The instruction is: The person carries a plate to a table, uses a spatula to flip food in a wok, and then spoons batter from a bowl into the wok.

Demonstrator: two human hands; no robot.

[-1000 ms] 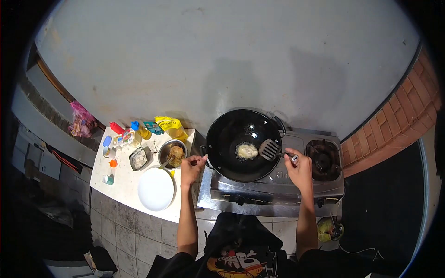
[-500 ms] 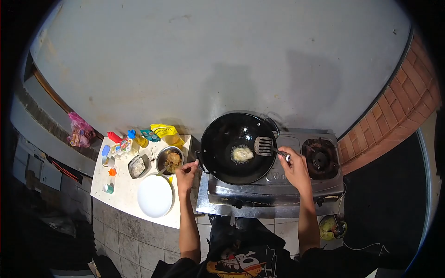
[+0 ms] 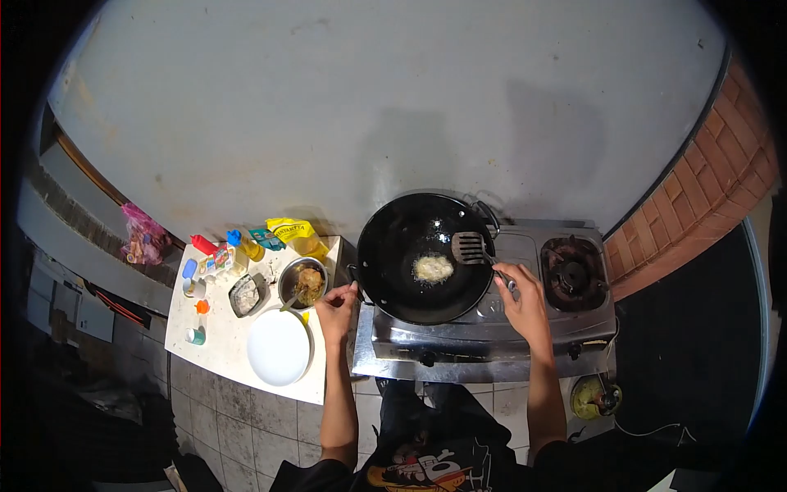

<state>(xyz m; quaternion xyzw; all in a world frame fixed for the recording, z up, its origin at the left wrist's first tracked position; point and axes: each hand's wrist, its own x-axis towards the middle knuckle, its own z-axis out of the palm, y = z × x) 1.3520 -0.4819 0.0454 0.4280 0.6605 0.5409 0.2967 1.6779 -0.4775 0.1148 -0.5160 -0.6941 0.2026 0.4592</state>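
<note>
A black wok point(image 3: 393, 295) rests on the left burner, with a pale battered piece of food point(image 3: 433, 268) bubbling in oil inside it. My right hand point(image 3: 525, 303) is closed around the handle of a slotted spatula point(image 3: 469, 248), whose head is over the wok's right side, apart from the food. At the wok's left side handle point(image 3: 354, 272), my left hand point(image 3: 336, 313) has its fingers pinched on it. Left of that hand stands a metal bowl point(image 3: 287, 277) holding brownish pieces and a spoon. A white plate point(image 3: 279, 348) lies just below the bowl.
The steel stove point(image 3: 484, 361) has a second burner point(image 3: 571, 273) on the right. On the white table point(image 3: 221, 357) are a dark dish of flour point(image 3: 244, 295), squeeze bottles point(image 3: 246, 244), a yellow pouch point(image 3: 297, 238) and small jars. A wall rises behind.
The view has shifted slightly. The spatula head has lifted and turned a little, up and away from the food. My left hand stays at the wok handle.
</note>
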